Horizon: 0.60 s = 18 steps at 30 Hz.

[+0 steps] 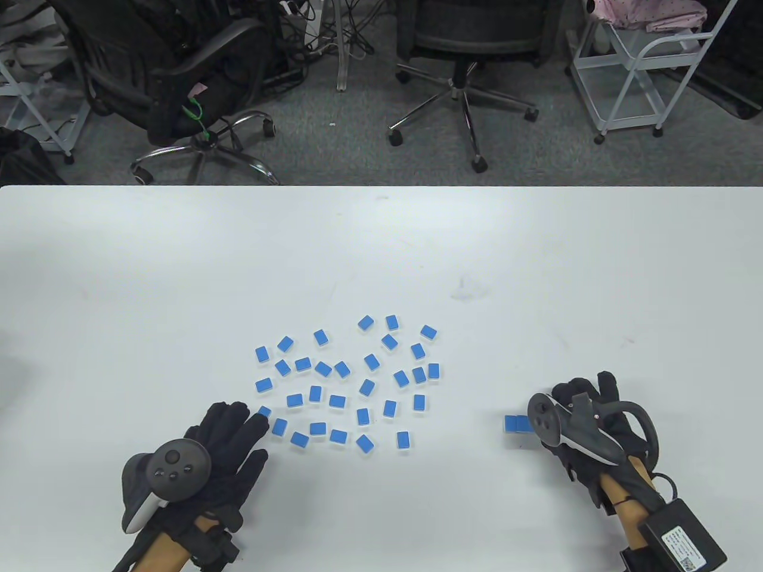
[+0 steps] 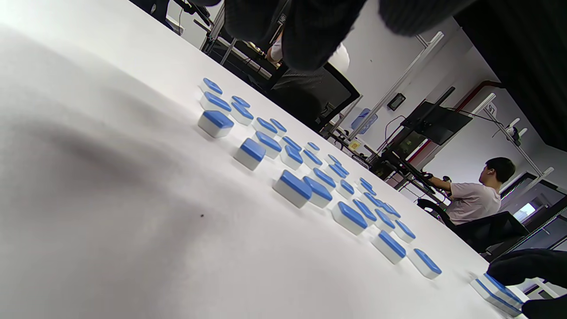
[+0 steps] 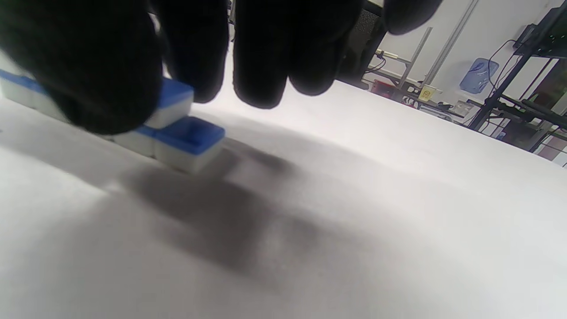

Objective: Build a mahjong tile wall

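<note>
Resting flat on white worktop, left hand, fingers spread, fingertip touching nearest of scattered blue tiles. Right hand pinching upper tile onto short tile row.

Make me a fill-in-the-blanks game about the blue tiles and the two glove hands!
1. The tops of the loose tiles scattered on the table are coloured ____.
2. The short wall of tiles stands beside the person's ____ hand.
3. In the right wrist view, the wall shows a second layer, so one tile lies on ____ of another.
4. The left hand reaches toward the loose tiles and holds ____ of them.

Missing words: blue; right; top; none
</note>
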Each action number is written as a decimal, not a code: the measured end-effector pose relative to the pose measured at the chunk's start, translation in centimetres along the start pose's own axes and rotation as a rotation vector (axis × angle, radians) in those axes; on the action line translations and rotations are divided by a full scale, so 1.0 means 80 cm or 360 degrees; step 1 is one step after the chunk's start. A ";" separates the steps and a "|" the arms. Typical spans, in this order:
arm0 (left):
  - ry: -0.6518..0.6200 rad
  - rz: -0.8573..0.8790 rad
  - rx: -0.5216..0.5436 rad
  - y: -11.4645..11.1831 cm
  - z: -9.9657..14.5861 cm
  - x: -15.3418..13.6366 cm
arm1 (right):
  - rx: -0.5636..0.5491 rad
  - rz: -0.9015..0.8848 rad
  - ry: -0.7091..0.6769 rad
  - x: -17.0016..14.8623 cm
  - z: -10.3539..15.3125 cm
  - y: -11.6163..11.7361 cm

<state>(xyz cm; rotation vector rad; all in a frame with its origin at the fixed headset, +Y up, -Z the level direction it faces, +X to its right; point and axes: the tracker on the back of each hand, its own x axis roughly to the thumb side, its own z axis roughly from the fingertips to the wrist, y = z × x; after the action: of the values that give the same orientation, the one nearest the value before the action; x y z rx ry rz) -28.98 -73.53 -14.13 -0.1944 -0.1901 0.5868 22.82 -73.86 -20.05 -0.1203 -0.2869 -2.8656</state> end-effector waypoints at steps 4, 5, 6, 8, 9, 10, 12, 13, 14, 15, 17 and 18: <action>-0.0005 -0.0003 -0.0001 0.000 0.000 0.000 | 0.0009 -0.0017 0.0011 -0.001 -0.001 0.002; -0.0004 -0.0002 -0.0002 0.000 0.000 0.000 | 0.0010 -0.0018 0.0011 -0.001 0.000 0.001; -0.0004 0.0000 -0.0003 0.000 0.000 0.000 | 0.0009 -0.0022 0.0008 0.000 0.000 0.001; -0.0004 0.0002 0.0000 0.000 0.001 0.000 | 0.0006 -0.0033 0.0001 0.001 -0.001 0.002; -0.0004 0.0002 0.0000 0.000 0.001 0.000 | 0.0005 -0.0032 -0.0002 0.001 -0.001 0.002; -0.0004 0.0000 -0.0001 0.000 0.001 0.000 | 0.0005 -0.0029 0.0000 0.001 -0.001 0.002; -0.0004 -0.0001 -0.0001 0.000 0.001 0.000 | 0.0005 -0.0031 0.0002 0.001 0.000 0.001; -0.0005 0.0000 0.0000 0.000 0.001 0.000 | 0.0007 -0.0035 0.0003 0.001 0.000 0.001; -0.0006 0.0000 0.0001 0.001 0.001 0.000 | 0.0010 -0.0038 0.0005 0.000 0.000 0.001; -0.0007 -0.0001 0.0001 0.000 0.001 0.000 | 0.0014 -0.0042 0.0006 0.000 0.000 0.001; -0.0006 -0.0002 0.0000 0.000 0.001 0.000 | 0.0017 -0.0048 0.0007 0.001 0.000 0.001; -0.0006 -0.0001 0.0000 0.000 0.001 0.000 | 0.0014 -0.0046 0.0009 0.001 0.000 0.001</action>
<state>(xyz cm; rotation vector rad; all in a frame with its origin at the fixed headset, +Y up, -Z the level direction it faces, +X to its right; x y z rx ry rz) -29.05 -73.51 -14.07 -0.1934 -0.1940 0.5866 22.77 -73.98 -20.01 -0.1074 -0.3030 -2.8927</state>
